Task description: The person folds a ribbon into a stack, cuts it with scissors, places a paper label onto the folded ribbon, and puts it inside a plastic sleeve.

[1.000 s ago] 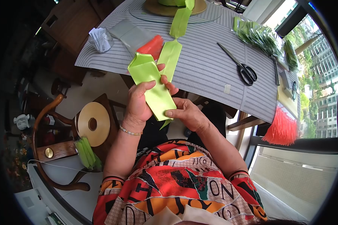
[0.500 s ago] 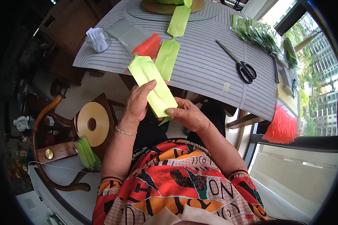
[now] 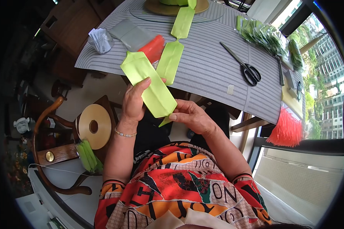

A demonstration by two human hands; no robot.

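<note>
My left hand (image 3: 135, 100) grips a folded stack of lime-green ribbon (image 3: 151, 86) by its left edge, the thumb lying on top and the fingers underneath. At the stack's lower corner my right hand (image 3: 193, 116) pinches the ribbon's narrow end between thumb and fingers, where a small green tip sticks out below. A chain of the same ribbon, pinched in at intervals into long panels (image 3: 170, 61), runs from behind the stack up the table to a green coil (image 3: 176, 2) at the far edge.
On the striped tablecloth (image 3: 206, 68) lie black-handled scissors (image 3: 242, 65), clear plastic sleeves (image 3: 132, 33), a red packet (image 3: 153, 47) and bagged green pieces (image 3: 260, 34). Red tassels (image 3: 286, 128) hang off the right edge. A chair at left holds a ribbon roll (image 3: 94, 126).
Both hands have shifted slightly left with the ribbon stack. My right thumb has slid from the stack's face to its narrow lower end.
</note>
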